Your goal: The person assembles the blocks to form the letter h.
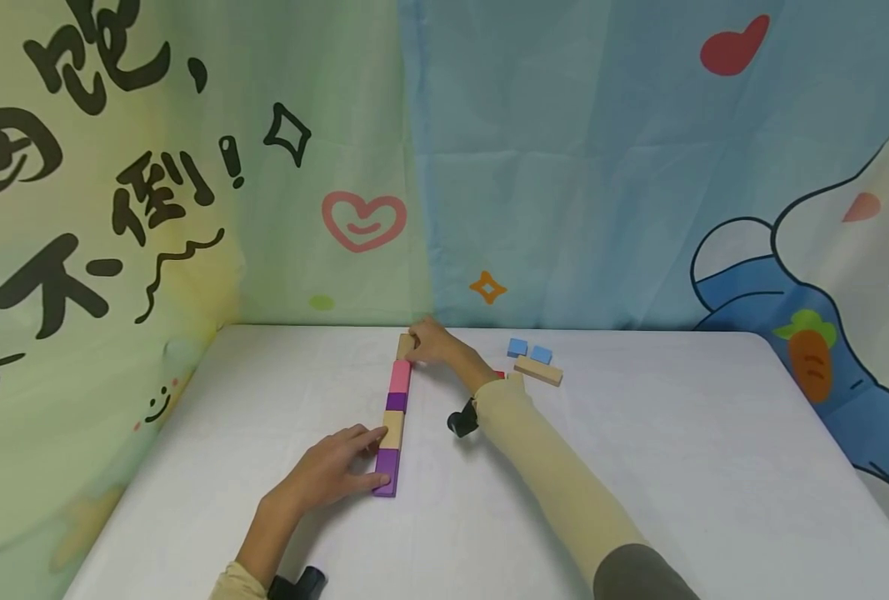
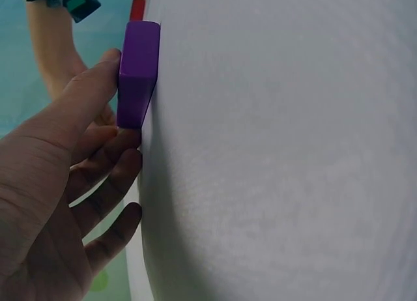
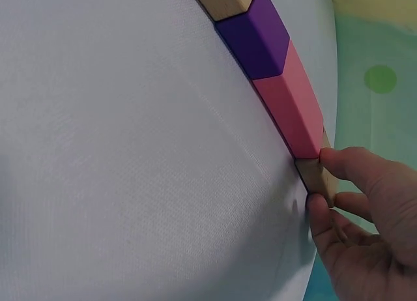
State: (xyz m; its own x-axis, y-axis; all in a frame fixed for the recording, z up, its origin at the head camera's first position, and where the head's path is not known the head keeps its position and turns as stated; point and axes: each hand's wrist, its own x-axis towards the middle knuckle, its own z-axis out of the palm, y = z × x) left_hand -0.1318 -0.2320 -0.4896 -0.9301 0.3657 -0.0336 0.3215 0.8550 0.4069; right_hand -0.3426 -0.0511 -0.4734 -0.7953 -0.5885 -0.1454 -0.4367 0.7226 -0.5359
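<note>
A straight row of toy blocks runs away from me on the white table: a purple block (image 1: 387, 473) nearest, then a plain wooden block (image 1: 392, 429), a short purple block (image 1: 396, 402), a pink block (image 1: 400, 377) and a wooden block (image 1: 405, 346) at the far end. My left hand (image 1: 332, 467) touches the near purple block from the left, its other fingers loosely spread, as the left wrist view shows. At the far end my right hand (image 1: 435, 342) pinches the last wooden block (image 3: 315, 176) between thumb and fingers, where it meets the pink block.
Right of the row lie two blue blocks (image 1: 517, 347), a long wooden block (image 1: 538, 371) and a red block (image 1: 500, 375) partly hidden by my right sleeve. The white table (image 1: 699, 467) ends at a printed curtain (image 1: 534, 183) behind.
</note>
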